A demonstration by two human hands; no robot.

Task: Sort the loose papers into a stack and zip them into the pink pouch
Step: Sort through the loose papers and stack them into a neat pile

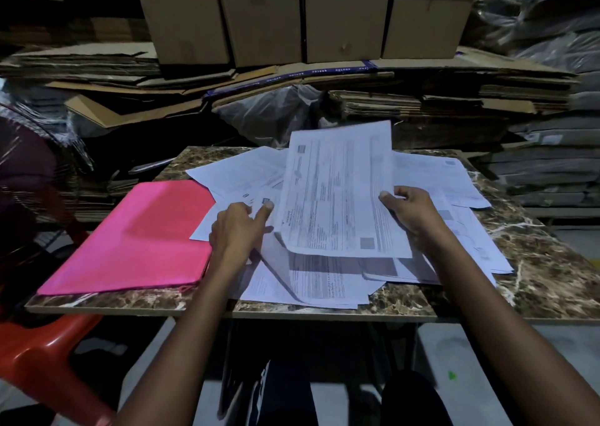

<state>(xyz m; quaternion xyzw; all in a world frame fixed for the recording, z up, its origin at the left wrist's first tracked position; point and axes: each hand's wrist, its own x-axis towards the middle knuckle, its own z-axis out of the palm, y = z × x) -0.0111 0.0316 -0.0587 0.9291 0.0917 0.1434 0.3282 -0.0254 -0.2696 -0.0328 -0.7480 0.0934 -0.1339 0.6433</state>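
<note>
On the near part of the table (552,296), the left hand (237,231) rests on the loose papers (311,283), forefinger out straight. The right hand (410,209) pinches a sheet (337,192), raised above those papers. The pink pouch (136,237) lies flat left of the papers, with boxes (292,13) behind the table.

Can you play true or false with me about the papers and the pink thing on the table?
1. The right hand holds up some papers. True.
2. The pink pouch lies on top of the papers. False: it lies beside them, on the table.
3. The left hand is inside the pouch. False: it rests on loose papers beside it.
4. Cardboard boxes are stacked behind the table. True.
5. All papers are in one neat stack. False: many lie scattered.
</note>
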